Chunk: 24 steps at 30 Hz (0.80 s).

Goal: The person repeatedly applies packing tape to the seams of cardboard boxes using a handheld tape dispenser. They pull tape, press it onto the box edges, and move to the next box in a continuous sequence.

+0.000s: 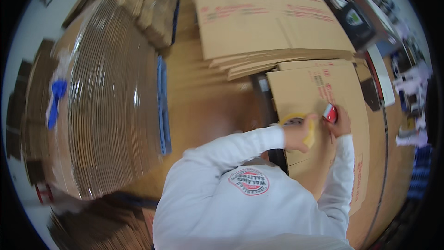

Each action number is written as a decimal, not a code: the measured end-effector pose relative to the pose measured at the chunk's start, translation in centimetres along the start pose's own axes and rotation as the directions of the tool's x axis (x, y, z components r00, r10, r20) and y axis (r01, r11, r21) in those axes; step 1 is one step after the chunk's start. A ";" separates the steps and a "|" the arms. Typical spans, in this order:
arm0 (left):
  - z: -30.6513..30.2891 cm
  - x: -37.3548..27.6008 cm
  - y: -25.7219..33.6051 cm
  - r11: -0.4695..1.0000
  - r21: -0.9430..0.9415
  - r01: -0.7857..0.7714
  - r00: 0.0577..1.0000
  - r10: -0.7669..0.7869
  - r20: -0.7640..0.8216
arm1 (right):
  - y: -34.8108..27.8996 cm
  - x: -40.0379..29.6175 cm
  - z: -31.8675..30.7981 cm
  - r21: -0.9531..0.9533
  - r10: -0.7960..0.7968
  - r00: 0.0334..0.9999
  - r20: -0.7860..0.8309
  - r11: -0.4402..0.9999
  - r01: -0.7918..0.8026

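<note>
My left hand (296,135) grips a large roll of yellow tape (309,133), with its thumb at the roll's edge. Just to the right, my right hand (340,122) holds a small red and silver object (330,113), too blurred to name surely. Both hands are over a flat brown cardboard sheet (295,90) with red printing, which lies on a dark-edged surface. The hands are close together but apart. The fingers beneath the roll are partly hidden.
Flattened cartons (242,24) are stacked beyond the sheet. A tall film-wrapped cardboard stack (111,104) stands at left by a blue pallet (163,107), with a blue glove (57,100) on its far side. A dark bin (355,24) is at upper right. More cardboard (104,229) lies at lower left.
</note>
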<state>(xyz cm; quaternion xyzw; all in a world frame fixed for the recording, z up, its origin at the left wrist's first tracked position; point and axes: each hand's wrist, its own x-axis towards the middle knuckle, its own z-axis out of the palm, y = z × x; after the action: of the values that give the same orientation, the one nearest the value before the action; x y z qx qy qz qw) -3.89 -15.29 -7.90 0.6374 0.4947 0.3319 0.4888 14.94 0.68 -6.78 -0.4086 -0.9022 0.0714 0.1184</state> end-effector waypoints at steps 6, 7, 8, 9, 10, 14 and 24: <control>0.3 -2.9 -0.1 0.447 -0.785 -0.430 0.870 -0.028 -0.492 | 18.8 -29.4 -2.6 0.685 0.862 0.488 -0.136 0.438 -0.582; 0.7 -1.8 -1.0 0.529 -0.722 -0.445 0.787 -0.154 -0.597 | 19.3 -33.8 -2.5 0.575 0.874 0.354 -0.332 0.485 -0.659; 0.8 -0.7 -1.7 0.616 -0.666 -0.421 0.677 -0.275 -0.683 | 20.5 -36.9 -2.1 0.512 0.906 0.290 -0.309 0.415 -0.752; 1.6 0.2 -2.6 0.757 -0.565 -0.329 0.501 -0.367 -0.783 | 21.1 -38.5 -2.4 0.434 0.932 0.239 -0.274 0.341 -0.834; 2.4 1.7 -2.6 0.721 -0.642 -0.262 0.508 -0.463 -0.727 | 21.4 -39.6 -2.9 0.352 0.954 0.173 -0.244 0.253 -0.901; 8.2 9.0 -3.0 0.758 -0.651 0.037 0.532 -0.566 -0.629 | 23.4 -36.6 -5.4 0.256 0.974 0.164 -0.158 0.201 -0.946; 17.7 12.4 -4.0 0.850 -0.524 0.052 0.682 -0.413 -0.603 | 32.4 -42.3 -6.3 0.230 0.991 0.015 -0.131 0.045 -0.972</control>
<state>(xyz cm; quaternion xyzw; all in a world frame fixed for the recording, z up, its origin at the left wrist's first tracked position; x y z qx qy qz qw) 14.52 -8.49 -17.81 0.2571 0.6258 0.5882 0.4431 66.98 -9.81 -14.60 -0.9180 -0.3419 0.1134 0.1658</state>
